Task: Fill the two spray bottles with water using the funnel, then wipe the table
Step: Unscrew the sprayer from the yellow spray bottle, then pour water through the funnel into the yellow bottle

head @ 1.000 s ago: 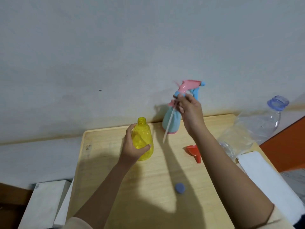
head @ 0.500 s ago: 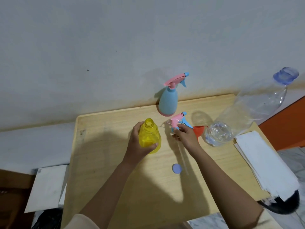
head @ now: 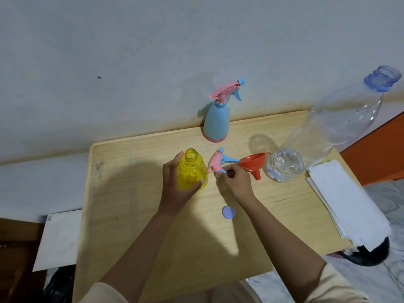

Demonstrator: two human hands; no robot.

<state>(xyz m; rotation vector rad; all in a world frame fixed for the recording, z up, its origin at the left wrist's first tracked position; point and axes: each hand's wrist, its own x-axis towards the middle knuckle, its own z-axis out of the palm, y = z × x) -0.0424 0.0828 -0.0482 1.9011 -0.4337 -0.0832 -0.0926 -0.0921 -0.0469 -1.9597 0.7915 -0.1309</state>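
On the pale wooden table (head: 135, 215) several things crowd the far half. A light-blue spray bottle with a pink base and pink-and-blue trigger head (head: 216, 123) stands upright at the back edge against the grey wall (head: 131, 62), well apart from the hands. A tall clear plastic water bottle with a blue open neck (head: 328, 136) stands at the right; it holds water only in its lowest part. Just beside its base lies an orange plastic funnel (head: 253, 164) on its side, spout toward the near edge. A stack of white paper sheets (head: 347, 206) overhangs the table's right edge. A small round blue cap (head: 228, 212) lies flat between the forearms.

The left hand (head: 175, 189) is wrapped around a transparent yellow plastic spray bottle (head: 192, 169) — upright, neck open, no head on it; whether any water is inside cannot be told. The right hand (head: 235, 182) pinches the collar end of a loose pink-and-blue trigger spray head (head: 219, 163), which lies low over the table between the yellow bottle and the funnel — touching neither, as far as can be seen.
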